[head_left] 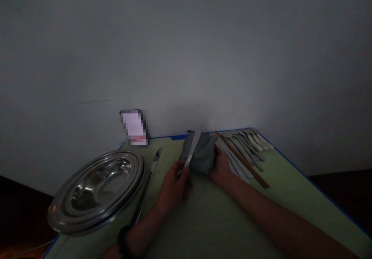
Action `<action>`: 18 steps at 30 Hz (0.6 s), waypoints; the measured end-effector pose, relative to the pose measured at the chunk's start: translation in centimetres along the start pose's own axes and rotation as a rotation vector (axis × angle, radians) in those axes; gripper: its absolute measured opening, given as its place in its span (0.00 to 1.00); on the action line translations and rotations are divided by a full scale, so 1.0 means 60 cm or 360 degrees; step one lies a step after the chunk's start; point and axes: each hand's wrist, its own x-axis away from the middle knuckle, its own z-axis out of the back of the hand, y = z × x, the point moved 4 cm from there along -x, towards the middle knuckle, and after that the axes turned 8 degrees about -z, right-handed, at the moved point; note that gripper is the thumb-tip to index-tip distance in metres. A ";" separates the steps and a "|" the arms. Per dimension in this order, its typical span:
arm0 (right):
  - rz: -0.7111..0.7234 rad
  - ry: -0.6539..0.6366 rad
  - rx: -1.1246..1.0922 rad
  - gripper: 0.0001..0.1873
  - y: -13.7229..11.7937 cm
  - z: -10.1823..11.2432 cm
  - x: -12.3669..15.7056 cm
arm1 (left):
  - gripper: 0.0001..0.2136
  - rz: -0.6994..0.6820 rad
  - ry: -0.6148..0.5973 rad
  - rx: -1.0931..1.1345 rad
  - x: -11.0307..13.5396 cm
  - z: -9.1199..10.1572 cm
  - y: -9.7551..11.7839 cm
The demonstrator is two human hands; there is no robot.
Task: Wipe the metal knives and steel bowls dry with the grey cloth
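Table knife (pixel 193 148): flat steel blade, slanting up and away, lying across the front of a grey cloth (pixel 203 157) near the far middle of the table (pixel 217 220).

Left hand (pixel 174 185): fingers curled tight round the knife's handle end, thumb on top. Firm hold, dark band on the wrist.

Right hand (pixel 221 170): pressed against the cloth's right side, bunching it. Fingers tucked behind the cloth, so how far they close cannot be told.

Around:
- Right of the right hand, just beside it: a fan of steel spoons (pixel 250 143), bowls toward the far edge, handles toward the person.
- Pair of brown chopsticks (pixel 242 160) laid diagonally over those handles.
- Left of the left hand: a second knife (pixel 147 185) flat on the table, tip pointing away, alongside a stack of round steel plates (pixel 95 191).
- The plates overhang the table's left side.
- Blurred-out small object (pixel 134 127) propped at the far left against the wall (pixel 186 57).

Edges and room: blue trim marks the far and right edges, and the far edge meets the wall right behind the cloth. Open green surface lies toward the person, between and under both forearms. Cutlery hems in the right and plates the left. Light is dim.
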 end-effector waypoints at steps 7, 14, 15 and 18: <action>0.0010 -0.0243 0.0470 0.12 0.013 -0.018 0.021 | 0.14 -0.0061 -0.0204 -0.0351 0.002 -0.006 0.002; 0.0246 -0.0194 0.0630 0.14 0.021 -0.012 0.019 | 0.10 -0.0282 -0.0149 -0.0851 0.007 -0.013 0.013; 0.0300 -0.0135 0.0659 0.15 0.020 -0.009 0.017 | 0.10 -0.0286 -0.0142 -0.0911 0.008 -0.016 0.013; 0.0449 0.0101 0.0766 0.17 0.020 0.000 0.005 | 0.11 -0.0188 -0.0198 -0.1051 0.014 -0.025 0.010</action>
